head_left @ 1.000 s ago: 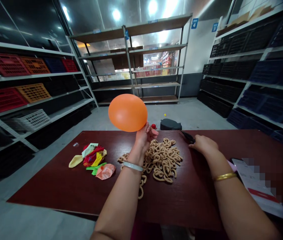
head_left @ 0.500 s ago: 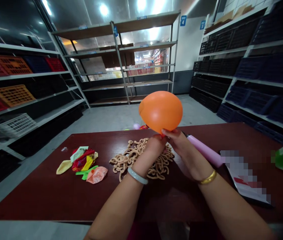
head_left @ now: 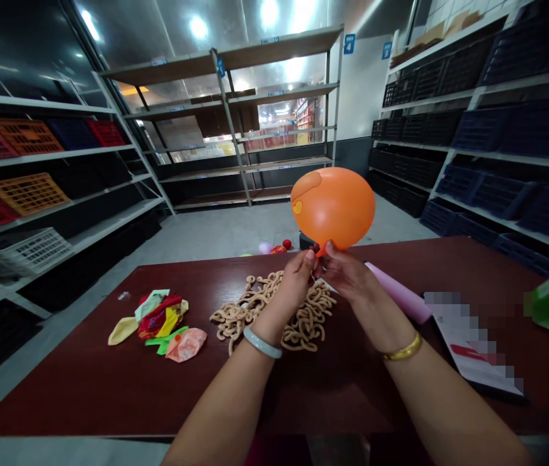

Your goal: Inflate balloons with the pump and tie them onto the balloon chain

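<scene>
Left hand (head_left: 297, 277), right hand (head_left: 350, 273) both pinching orange balloon (head_left: 335, 206) at neck, raised above table (head_left: 85, 388). Crates (head_left: 30, 193) on left rack (head_left: 61, 158), more on right rack (head_left: 473, 101); contents can't be made out.

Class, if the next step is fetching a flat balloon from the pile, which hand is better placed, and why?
Probably the left hand: it is nearer the flat balloons, which lie on its side. The right hand is farther away, holding the orange balloon.
</scene>
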Motion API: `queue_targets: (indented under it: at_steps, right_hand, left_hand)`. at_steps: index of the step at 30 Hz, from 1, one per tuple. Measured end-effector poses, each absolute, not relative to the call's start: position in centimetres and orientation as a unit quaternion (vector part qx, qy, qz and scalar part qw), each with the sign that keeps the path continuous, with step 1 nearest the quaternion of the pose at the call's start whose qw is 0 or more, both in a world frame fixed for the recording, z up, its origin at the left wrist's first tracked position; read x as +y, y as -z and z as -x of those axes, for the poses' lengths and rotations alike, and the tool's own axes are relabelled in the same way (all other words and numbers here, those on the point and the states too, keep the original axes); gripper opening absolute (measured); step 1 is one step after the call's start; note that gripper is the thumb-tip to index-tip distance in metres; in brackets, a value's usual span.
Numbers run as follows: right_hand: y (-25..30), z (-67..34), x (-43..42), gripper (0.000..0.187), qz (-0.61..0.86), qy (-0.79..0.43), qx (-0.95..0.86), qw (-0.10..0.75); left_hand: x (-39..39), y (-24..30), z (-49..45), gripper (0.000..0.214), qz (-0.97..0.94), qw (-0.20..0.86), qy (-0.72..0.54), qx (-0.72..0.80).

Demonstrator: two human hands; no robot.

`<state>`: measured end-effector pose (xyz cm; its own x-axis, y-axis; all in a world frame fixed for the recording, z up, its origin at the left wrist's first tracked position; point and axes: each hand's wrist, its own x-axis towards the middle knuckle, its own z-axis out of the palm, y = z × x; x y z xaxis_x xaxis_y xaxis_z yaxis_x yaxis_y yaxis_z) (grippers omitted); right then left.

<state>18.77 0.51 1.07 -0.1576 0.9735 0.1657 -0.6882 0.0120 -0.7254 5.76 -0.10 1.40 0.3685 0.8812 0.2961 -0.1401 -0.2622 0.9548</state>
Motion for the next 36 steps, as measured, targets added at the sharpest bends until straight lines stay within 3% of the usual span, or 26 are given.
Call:
queue_targets:
  at_steps: [4, 8, 14, 19, 22, 28, 36]
  right_hand:
    - [-0.8, -19.0, 0.7, 0.026, 0.2, -0.661, -0.396, 0.605]
    - [-0.9, -18.2, 0.3, 0.027, 0.202, -0.656, -0.414, 0.598]
    - [-1.1, -17.7, 0.1, 0.027, 0.285, -0.62, -0.468, 0.562]
    - [0.4, -18.4, 1.2, 0.035, 0.433, -0.495, -0.514, 0.55]
    - [1.5, -18.2, 1.8, 0.026, 0.483, -0.386, -0.6, 0.508]
    - [3.3, -17.0, 2.0, 0.016, 0.467, -0.131, -0.78, 0.395]
    - [2.2, -14.2, 4.5, 0.016, 0.456, -0.018, -0.851, 0.26]
  left_hand:
    - [0.3, -1.0, -5.7, 0.036, -0.601, 0.627, -0.43, 0.247]
    - [1.0, -1.3, -4.9, 0.031, -0.601, 0.619, -0.439, 0.253]
    - [2.4, -3.1, -2.9, 0.025, -0.508, 0.594, -0.546, 0.301]
    - [3.3, -3.6, 0.2, 0.022, -0.46, 0.539, -0.609, 0.356]
    - [3.2, -2.9, 1.9, 0.021, -0.432, 0.521, -0.627, 0.385]
    - [3.2, -1.5, 4.5, 0.02, -0.39, 0.505, -0.671, 0.378]
    - [3.5, -1.6, 5.8, 0.029, -0.351, 0.479, -0.725, 0.35]
